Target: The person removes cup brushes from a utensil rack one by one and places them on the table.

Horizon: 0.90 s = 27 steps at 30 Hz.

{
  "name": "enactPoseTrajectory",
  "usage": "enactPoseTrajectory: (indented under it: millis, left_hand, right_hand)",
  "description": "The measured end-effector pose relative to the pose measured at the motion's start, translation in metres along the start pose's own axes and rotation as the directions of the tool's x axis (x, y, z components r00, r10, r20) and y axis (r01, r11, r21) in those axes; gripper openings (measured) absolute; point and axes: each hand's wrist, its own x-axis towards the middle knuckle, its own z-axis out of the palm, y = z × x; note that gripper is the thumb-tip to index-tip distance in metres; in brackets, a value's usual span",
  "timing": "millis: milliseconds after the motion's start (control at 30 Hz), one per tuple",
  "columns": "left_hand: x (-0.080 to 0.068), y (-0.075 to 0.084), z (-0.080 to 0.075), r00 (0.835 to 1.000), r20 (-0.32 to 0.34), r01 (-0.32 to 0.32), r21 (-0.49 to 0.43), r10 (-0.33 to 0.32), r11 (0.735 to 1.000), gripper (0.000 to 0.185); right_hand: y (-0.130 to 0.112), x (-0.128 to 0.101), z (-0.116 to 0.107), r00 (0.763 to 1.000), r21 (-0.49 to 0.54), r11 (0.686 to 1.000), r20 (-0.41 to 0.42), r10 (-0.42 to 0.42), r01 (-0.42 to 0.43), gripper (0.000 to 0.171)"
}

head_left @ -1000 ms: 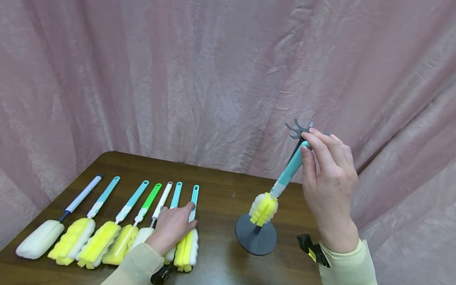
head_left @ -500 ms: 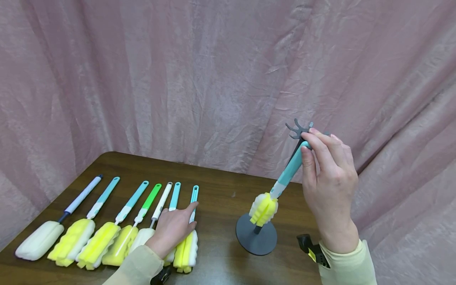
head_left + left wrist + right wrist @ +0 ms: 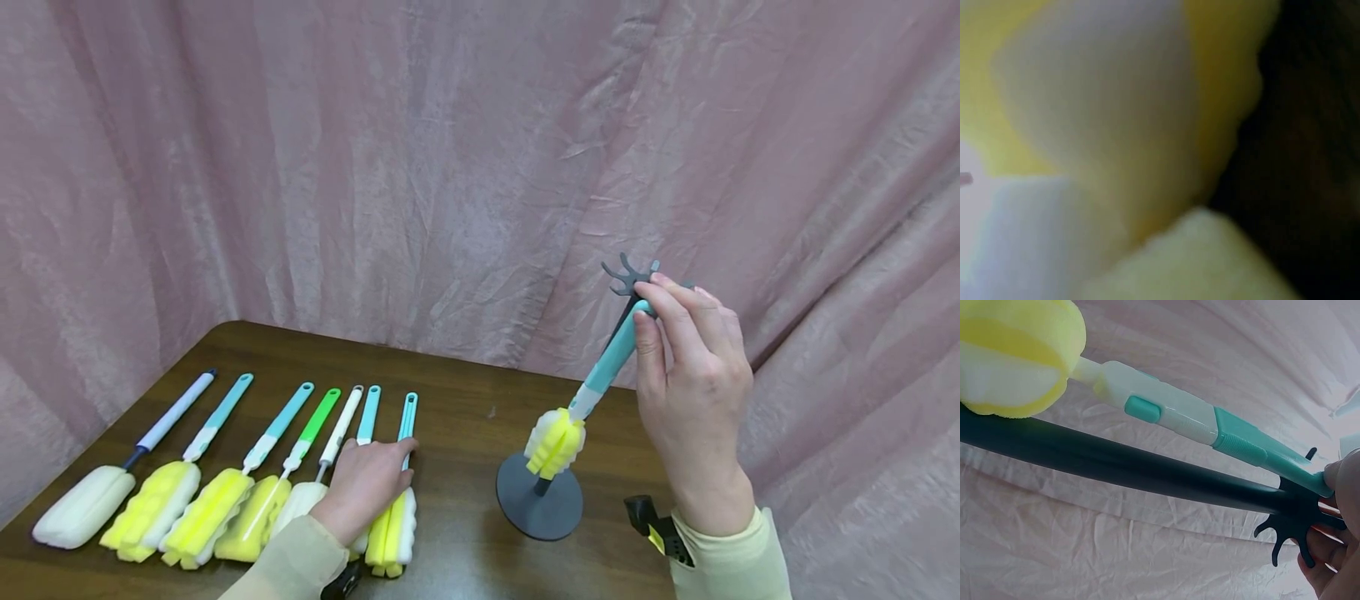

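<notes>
Little has moved since the earlier frames: the left hand (image 3: 365, 487) has only shifted slightly over the row of brushes (image 3: 225, 467), its fingertips now lying a touch lower on the teal handle (image 3: 406, 417) of the rightmost one. That hand rests palm down with fingers loosely extended, clasping nothing that can be seen; its wrist view is a blur of yellow and white sponge (image 3: 1116, 125). The right hand (image 3: 693, 375) holds its place, pinching the upper end of a teal-handled brush (image 3: 600, 375) between thumb and fingers, right at the forked top (image 3: 628, 273) of the dark stand (image 3: 540, 504). This brush slants down beside the stand's post, its sponge head (image 3: 555, 442) just above the round base on the brown surface (image 3: 465, 467).
</notes>
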Motion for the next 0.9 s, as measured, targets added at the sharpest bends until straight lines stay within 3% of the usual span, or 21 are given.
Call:
enactPoseTrajectory:
  millis: [900]
  left_hand:
    - [0.0000, -0.0023, -0.0011, 1.000, -0.017, -0.022, 0.020, 0.022, 1.000, 0.035]
  right_hand:
    - [-0.0001, 0.0002, -0.0009, 1.000, 0.003, 1.000, 0.002, 0.000, 0.000, 0.025]
